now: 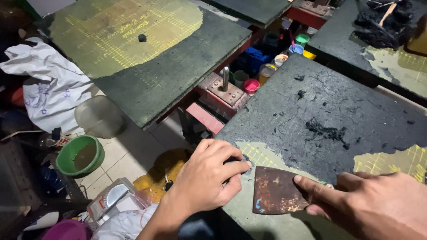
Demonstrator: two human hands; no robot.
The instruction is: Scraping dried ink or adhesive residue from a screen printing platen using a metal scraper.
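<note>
**A:** What's the biggest thing in front of you?

**B:** Your work board (311, 102), a flat platen coated in dark, crusted residue. Near your hands the coat is gone and a yellow-green grid surface shows through. A second board (147, 53) of the same kind sits to your left, well apart, its far half bare and gridded. A third one (382, 49) lies to the upper right with a black heap on it.

**A:** And below the boards?

**B:** A tiled floor with a white plastic bag (49, 89), a clear tub (98, 116) and a green bowl (80, 155). Between the boards stand small paint pots (267, 71) in several colours.

**A:** What are your hands doing?

**B:** Your right hand (378, 204) grips a rusty flat scraper blade (276, 191), forefinger stretched along its upper edge, the other fingers curled round the end I cannot see. The blade lies almost flat on the bare patch at the near edge of the board. Your left hand (209, 178) is just beside it, fingers bent and pinched on a small dark clump of scraped residue (233, 162) at the board's edge.

**A:** Anything smaller?

**B:** Loose black scrapings (327, 132) lie on the dark coat, farther up the board from the blade.
</note>
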